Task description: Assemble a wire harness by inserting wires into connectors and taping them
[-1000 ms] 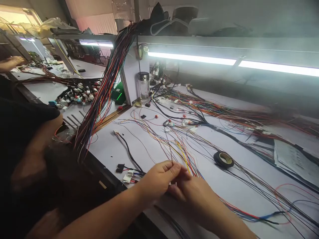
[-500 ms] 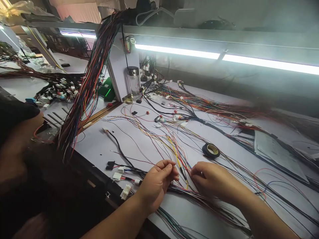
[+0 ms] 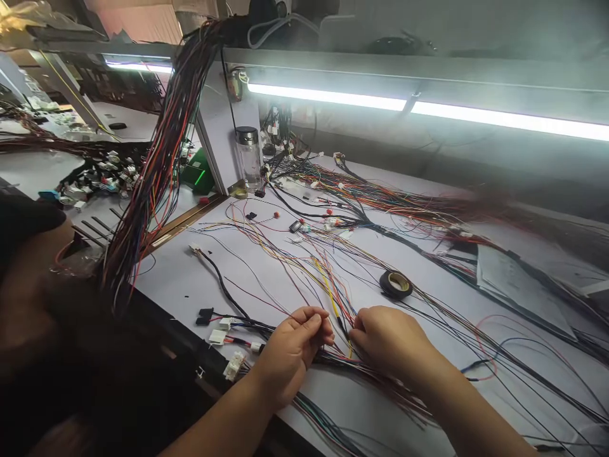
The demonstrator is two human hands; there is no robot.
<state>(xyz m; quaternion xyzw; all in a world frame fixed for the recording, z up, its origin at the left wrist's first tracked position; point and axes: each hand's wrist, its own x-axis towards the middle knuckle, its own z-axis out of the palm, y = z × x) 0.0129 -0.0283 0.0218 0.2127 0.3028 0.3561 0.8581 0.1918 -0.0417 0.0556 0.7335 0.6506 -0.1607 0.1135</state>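
Observation:
My left hand (image 3: 292, 352) is closed in a pinch, thumb against the fingers, on a thin wire; a dark red wire (image 3: 254, 296) trails away from it to the left. Closed with its fingers curled down, my right hand (image 3: 387, 333) grips wires at the loose bundle; its fingertips are mostly hidden. Between the hands lie thin coloured wires (image 3: 340, 295) and a yellow wire with a black wrapped section (image 3: 328, 289). Beneath both hands runs a black-wrapped harness (image 3: 259, 327), with white connectors (image 3: 217, 337) at its left end.
A roll of black tape (image 3: 396, 285) lies beyond my right hand. Farther back are a glass bottle (image 3: 248, 162) and a long wire bundle (image 3: 404, 200). A thick wire hank (image 3: 162, 152) hangs at the left, near another person's arm (image 3: 35, 266). Papers (image 3: 518, 289) rest at right.
The right hand has shifted slightly left, nearer to the left hand, and the wires behind it have moved. My left hand keeps its pinch. The whole view has shifted a little.

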